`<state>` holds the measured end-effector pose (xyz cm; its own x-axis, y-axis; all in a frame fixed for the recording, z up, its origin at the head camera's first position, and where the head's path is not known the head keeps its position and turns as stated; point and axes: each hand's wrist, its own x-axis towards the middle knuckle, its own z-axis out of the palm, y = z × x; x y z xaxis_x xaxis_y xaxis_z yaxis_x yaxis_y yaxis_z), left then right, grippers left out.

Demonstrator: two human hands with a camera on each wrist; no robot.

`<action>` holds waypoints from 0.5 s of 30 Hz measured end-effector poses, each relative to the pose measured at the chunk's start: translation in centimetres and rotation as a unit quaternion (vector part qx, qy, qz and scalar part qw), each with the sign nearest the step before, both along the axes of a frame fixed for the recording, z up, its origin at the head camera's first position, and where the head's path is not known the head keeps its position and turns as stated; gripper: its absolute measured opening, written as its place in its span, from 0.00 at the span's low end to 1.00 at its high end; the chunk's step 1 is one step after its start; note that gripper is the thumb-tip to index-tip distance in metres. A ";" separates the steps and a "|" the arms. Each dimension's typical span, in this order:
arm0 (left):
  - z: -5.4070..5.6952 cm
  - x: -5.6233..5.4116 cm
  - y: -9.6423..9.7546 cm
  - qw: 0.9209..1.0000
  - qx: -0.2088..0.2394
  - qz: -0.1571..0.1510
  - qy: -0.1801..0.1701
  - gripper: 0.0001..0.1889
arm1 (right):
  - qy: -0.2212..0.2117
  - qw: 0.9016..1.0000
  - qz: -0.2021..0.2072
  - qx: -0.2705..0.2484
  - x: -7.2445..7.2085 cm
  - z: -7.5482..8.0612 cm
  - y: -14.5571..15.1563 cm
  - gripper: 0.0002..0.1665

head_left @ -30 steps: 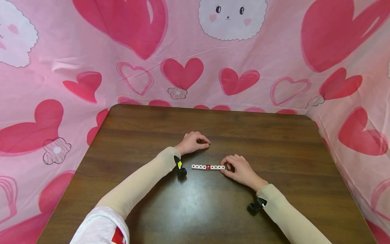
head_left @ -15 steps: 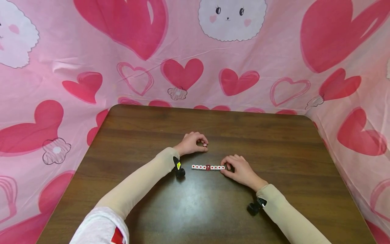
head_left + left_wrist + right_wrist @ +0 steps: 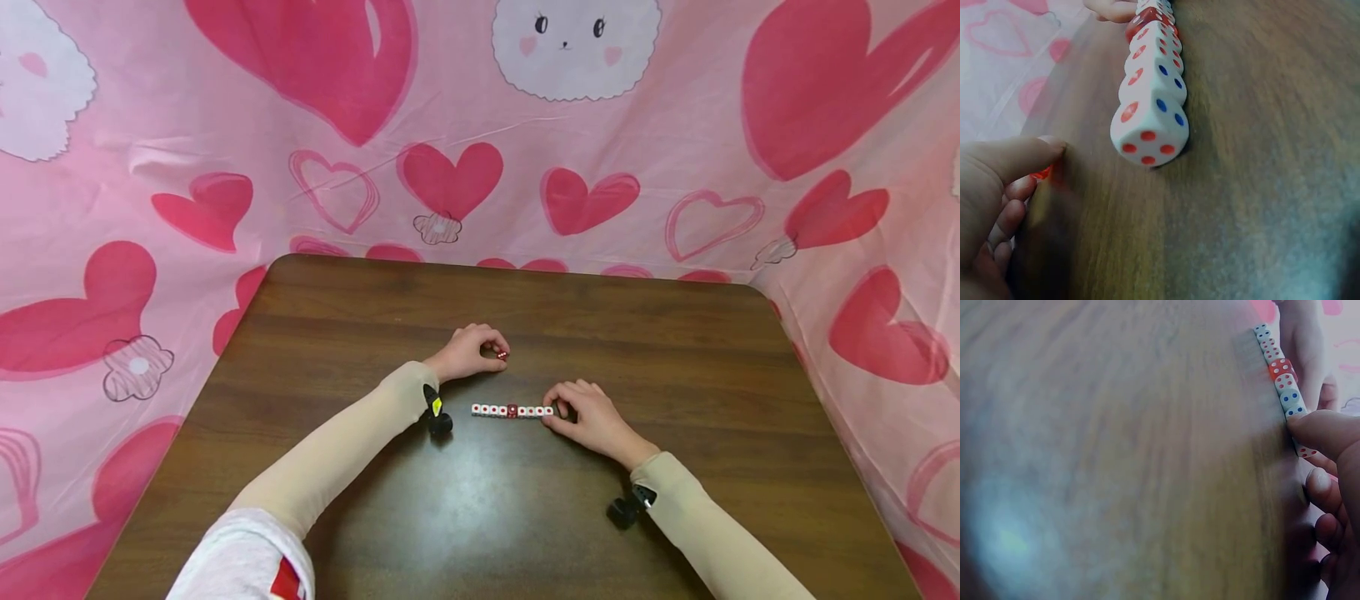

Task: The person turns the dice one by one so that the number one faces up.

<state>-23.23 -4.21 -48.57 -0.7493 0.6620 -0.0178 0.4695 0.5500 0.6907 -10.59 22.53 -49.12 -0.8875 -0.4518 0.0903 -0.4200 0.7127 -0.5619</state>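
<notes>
A straight row of white dice (image 3: pixel 485 410) lies across the table, one larger red die (image 3: pixel 512 411) in its middle; every top face shows a single red pip. Behind the row, my left hand (image 3: pixel 467 352) pinches a separate red die (image 3: pixel 502 356) between thumb and fingers. In the left wrist view only a sliver of that held die (image 3: pixel 1042 173) shows behind the thumb. At the row's right end my right hand (image 3: pixel 592 421) pinches the last white die (image 3: pixel 1305 452), its thumb on the near side and the forefinger behind, partly hidden.
The brown wooden table (image 3: pixel 360 317) has rounded back corners. Pink cloth (image 3: pixel 517 175) printed with hearts hangs behind it and at both sides. Each wrist wears a black camera (image 3: pixel 440 423), the left one close to the row's left end.
The red die in my left hand has turned between the fingers, coming into view and showing different faces. That hand has drawn slightly left. My right hand and the row stay put.
</notes>
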 end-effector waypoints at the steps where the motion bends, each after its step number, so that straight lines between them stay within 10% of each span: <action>1: 0.0 0.0 0.0 1.000 0.001 0.000 0.000 0.10 | -0.002 1.000 0.000 0.000 0.0 0.0 0.0 0.11; 15: 0.0 0.0 -0.5 1.000 0.017 0.001 -0.013 0.10 | -0.006 1.000 0.002 -0.003 0.1 0.0 0.0 0.11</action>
